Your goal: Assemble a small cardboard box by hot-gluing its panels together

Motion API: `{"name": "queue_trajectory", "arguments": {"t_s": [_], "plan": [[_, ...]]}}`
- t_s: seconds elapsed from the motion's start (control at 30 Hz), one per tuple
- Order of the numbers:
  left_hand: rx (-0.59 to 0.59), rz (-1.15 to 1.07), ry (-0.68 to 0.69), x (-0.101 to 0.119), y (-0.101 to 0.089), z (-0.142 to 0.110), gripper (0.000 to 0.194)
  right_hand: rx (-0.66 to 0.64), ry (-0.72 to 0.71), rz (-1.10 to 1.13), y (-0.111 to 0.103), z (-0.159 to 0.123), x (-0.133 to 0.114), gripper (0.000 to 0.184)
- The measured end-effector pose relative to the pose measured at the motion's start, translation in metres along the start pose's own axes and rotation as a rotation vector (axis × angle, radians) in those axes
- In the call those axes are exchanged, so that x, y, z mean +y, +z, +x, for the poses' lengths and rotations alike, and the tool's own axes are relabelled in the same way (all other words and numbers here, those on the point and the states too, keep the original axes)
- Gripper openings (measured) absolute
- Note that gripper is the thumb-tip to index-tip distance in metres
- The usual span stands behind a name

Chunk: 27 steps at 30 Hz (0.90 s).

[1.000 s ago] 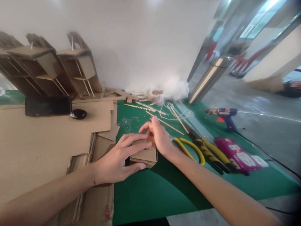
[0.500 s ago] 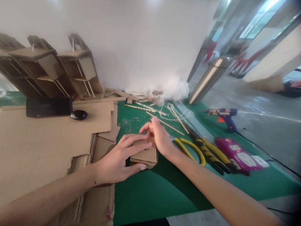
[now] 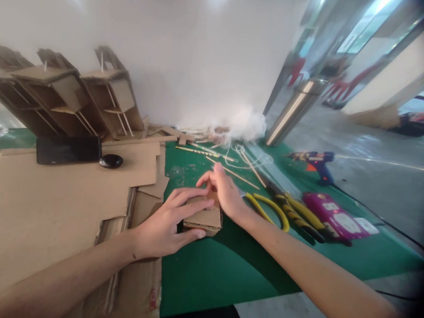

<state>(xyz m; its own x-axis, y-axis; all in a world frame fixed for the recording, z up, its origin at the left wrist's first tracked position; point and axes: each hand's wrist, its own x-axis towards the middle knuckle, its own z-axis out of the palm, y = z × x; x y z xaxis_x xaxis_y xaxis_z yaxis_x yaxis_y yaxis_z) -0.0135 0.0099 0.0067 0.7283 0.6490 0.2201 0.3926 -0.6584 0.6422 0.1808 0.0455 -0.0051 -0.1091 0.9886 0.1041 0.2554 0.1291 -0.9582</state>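
A small cardboard box [image 3: 203, 220] sits on the green tabletop in front of me, its layered edges showing at the front. My left hand [image 3: 177, 213] grips it from the left, fingers over the top and thumb against the near side. On the right, my right hand [image 3: 226, 192] cups the far right part of the box with curled fingers. The two hands' fingertips meet near the back, where they hide part of the box. Yellow-handled scissors [image 3: 266, 209] lie just right of my right wrist.
Stacked cardboard sheets [image 3: 53, 209] cover the left side, with a phone [image 3: 69, 150] and black mouse [image 3: 111, 161] on them. Cardboard structures [image 3: 111, 95] stand behind. Pliers [image 3: 298, 217], a purple power strip [image 3: 338, 219], glue gun [image 3: 316, 162] and steel bottle [image 3: 297, 111] are to the right.
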Motion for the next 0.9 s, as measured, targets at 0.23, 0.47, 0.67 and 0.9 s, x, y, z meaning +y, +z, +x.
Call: {"name": "queue_trajectory", "arguments": {"t_s": [0.23,0.47,0.67,0.9], "plan": [[0.007,-0.008,0.000,0.000,0.000,0.000,0.056,-0.006,-0.005,-0.023,-0.001,-0.001,-0.003,0.085],[0.019,-0.001,0.000,0.001,-0.001,0.000,0.057,-0.013,0.014,-0.040,-0.002,0.000,-0.005,0.089],[0.031,0.018,-0.008,0.002,-0.001,0.000,0.058,-0.014,0.006,-0.050,-0.003,-0.001,-0.006,0.089],[0.052,-0.045,-0.062,0.001,0.000,-0.002,0.061,-0.017,0.035,-0.039,-0.005,-0.001,-0.011,0.086]]}}
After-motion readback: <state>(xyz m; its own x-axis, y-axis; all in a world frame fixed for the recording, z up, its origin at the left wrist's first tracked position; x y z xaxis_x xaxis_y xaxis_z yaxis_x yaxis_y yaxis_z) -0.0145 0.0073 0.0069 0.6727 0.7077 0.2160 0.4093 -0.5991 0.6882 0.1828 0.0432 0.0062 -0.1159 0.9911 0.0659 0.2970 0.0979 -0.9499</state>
